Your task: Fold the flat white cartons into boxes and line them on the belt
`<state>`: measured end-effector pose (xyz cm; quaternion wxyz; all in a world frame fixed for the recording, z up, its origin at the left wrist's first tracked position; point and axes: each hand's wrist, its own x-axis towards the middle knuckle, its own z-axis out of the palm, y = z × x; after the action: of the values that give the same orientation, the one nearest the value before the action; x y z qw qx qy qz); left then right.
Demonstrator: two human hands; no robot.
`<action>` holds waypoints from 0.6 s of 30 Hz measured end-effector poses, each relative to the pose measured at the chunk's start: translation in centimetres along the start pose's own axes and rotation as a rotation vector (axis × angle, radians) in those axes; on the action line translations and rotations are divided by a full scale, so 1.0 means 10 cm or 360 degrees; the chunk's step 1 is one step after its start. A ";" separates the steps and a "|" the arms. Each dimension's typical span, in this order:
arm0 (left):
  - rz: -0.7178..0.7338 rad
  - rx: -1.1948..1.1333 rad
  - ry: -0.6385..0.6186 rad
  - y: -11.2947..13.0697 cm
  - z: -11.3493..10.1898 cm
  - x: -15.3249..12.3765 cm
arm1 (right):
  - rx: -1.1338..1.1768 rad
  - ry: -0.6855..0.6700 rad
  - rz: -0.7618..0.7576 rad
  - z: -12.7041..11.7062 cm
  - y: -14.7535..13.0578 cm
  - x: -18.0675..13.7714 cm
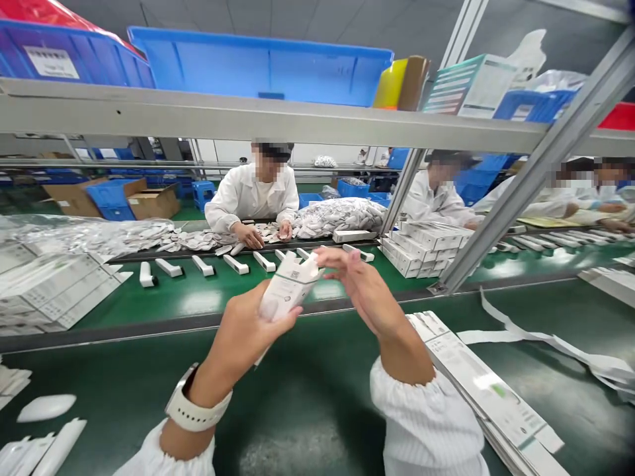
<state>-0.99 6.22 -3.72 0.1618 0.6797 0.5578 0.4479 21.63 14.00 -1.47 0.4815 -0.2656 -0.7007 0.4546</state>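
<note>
My left hand (241,330) is wrapped round a small white carton (288,291) printed with text and a square code. The carton tilts up to the right, and the flaps at its upper end stand open. My right hand (364,291) is beside that end with its fingers stretched out towards the flaps; whether they touch is hard to tell. Under my right forearm lies a stack of flattened white cartons (476,377). Behind my hands, several white handheld devices (202,266) are spaced along the green conveyor belt (193,301).
White cartons are stacked at left (64,291) and right (421,248). Torn white strips (555,340) lie at right, white plastic parts (47,408) at lower left. A metal post (526,158) and shelf (278,125) stand in front. Opposite, a person (255,192) handles small packets.
</note>
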 end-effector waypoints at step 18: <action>-0.0150 -0.0204 -0.0030 -0.05 0.24 -0.04 | 0.0284 0.0567 0.0028 0.57 -0.07 -0.04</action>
<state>0.58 6.70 -5.55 0.2311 0.6451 0.5577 0.4684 16.58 11.18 -1.67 0.6155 -0.3044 -0.5589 0.4649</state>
